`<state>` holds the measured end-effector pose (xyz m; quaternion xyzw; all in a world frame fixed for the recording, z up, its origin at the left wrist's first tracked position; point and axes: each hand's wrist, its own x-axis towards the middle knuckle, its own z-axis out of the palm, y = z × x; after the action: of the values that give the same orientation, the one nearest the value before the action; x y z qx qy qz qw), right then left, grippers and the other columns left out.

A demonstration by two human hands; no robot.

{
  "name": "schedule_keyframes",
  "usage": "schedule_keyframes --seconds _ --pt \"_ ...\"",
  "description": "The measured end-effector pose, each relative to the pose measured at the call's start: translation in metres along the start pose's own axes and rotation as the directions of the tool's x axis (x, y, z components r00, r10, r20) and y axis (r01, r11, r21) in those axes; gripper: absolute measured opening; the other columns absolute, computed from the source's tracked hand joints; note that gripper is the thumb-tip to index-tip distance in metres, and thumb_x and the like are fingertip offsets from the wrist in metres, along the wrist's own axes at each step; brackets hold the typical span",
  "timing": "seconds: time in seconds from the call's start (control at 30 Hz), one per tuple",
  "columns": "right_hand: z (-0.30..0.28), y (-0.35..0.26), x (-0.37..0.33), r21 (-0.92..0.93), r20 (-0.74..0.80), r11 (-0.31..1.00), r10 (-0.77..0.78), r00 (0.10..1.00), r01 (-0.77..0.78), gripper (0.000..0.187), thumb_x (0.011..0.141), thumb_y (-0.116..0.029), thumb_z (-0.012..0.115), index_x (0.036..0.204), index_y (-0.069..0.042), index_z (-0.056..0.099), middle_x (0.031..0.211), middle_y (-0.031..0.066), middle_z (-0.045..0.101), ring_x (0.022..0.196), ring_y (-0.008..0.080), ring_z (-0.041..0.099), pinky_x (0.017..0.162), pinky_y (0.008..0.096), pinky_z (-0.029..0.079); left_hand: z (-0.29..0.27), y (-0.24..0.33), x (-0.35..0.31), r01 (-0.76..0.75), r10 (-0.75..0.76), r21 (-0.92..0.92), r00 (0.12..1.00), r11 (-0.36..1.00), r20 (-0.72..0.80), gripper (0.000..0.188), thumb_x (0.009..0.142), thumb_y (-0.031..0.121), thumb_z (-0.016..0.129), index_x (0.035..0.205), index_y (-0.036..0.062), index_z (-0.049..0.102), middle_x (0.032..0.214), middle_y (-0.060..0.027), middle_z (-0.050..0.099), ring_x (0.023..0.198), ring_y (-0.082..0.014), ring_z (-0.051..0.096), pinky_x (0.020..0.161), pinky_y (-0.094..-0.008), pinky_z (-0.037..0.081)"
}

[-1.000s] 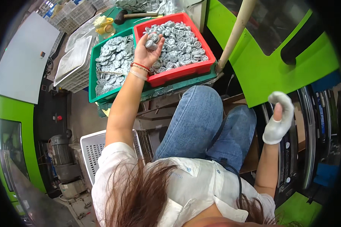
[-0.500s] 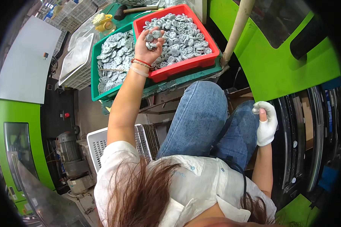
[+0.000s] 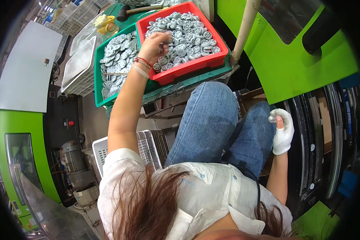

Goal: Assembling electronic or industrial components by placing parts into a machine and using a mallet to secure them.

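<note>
A red tray (image 3: 188,68) holds a heap of small grey spoked wheels (image 3: 188,30). My left hand (image 3: 154,46), bare, is over its left side with the palm turned down. Its fingers are bent and blurred, and I cannot make out any wheel in them. Beside it stands a green tray (image 3: 98,76) filled with flat grey discs (image 3: 118,50). My right hand (image 3: 283,132), in a white glove that leaves the thumb bare, is raised beside my right knee. Those fingers are curled in near the thumb; what they hold, if anything, is hidden.
A black-headed mallet (image 3: 126,13) and a yellow object (image 3: 107,26) lie behind the trays. A pale pole (image 3: 244,34) rises at the red tray's right corner. Green machine panels (image 3: 264,60) stand at right. A white basket (image 3: 102,150) is below my left arm.
My left hand has turned from palm up, with several wheels in it, to palm down over the red tray; those wheels no longer show in it. The right hand stays nearly still.
</note>
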<state>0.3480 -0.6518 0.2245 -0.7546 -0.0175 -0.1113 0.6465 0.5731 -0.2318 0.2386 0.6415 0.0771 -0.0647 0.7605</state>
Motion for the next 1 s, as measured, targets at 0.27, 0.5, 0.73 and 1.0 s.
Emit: schedule_keyframes --seconds 0.27,0.5,0.73,1.0 --pt "0.001 0.004 0.002 0.015 -0.034 1.0 0.019 0.999 -0.019 0.018 0.093 -0.016 0.05 0.1 -0.001 0.058 0.093 0.007 0.059 0.078 0.0125 0.055 0.074 0.0254 0.045 0.016 -0.001 0.009 -0.328 0.149 0.945 0.934 0.005 0.324 0.035 0.076 0.036 0.068 0.101 0.0104 0.067 0.091 -0.0118 0.067 0.081 -0.0272 0.065 0.074 -0.0364 0.05" --pt "-0.008 0.01 -0.004 -0.011 -0.017 0.998 -0.057 0.998 0.057 0.02 0.093 -0.02 0.053 0.099 -0.001 0.058 0.094 0.0067 0.058 0.076 0.0113 0.054 0.07 0.0249 0.046 0.02 0.004 -0.006 -0.296 0.309 0.946 0.894 -0.133 0.323 0.024 0.075 0.033 0.068 0.085 0.0113 0.069 0.09 -0.0101 0.064 0.078 -0.0295 0.063 0.073 -0.04 0.05" --pt "0.039 -0.06 0.011 0.259 0.079 0.964 -0.081 0.994 0.058 0.046 0.094 -0.032 0.051 0.123 0.003 0.045 0.109 0.0118 0.058 0.088 0.015 0.057 0.079 0.028 0.048 0.166 0.058 -0.161 -0.846 0.745 0.532 0.374 0.032 0.552 0.017 0.072 0.013 0.071 0.086 0.0071 0.063 0.091 -0.0072 0.06 0.074 -0.0255 0.062 0.062 -0.0333 0.051" --pt "0.04 -0.104 0.017 0.67 0.0 0.739 -0.096 0.995 0.071 0.047 0.093 -0.032 0.052 0.126 0.001 0.043 0.114 0.0124 0.055 0.102 0.0226 0.057 0.087 0.035 0.047 0.23 0.05 -0.172 -0.959 0.814 0.232 0.005 -0.161 0.581 0.023 0.065 0.007 0.071 0.086 0.0068 0.062 0.09 -0.0107 0.059 0.072 -0.0269 0.061 0.06 -0.035 0.05"
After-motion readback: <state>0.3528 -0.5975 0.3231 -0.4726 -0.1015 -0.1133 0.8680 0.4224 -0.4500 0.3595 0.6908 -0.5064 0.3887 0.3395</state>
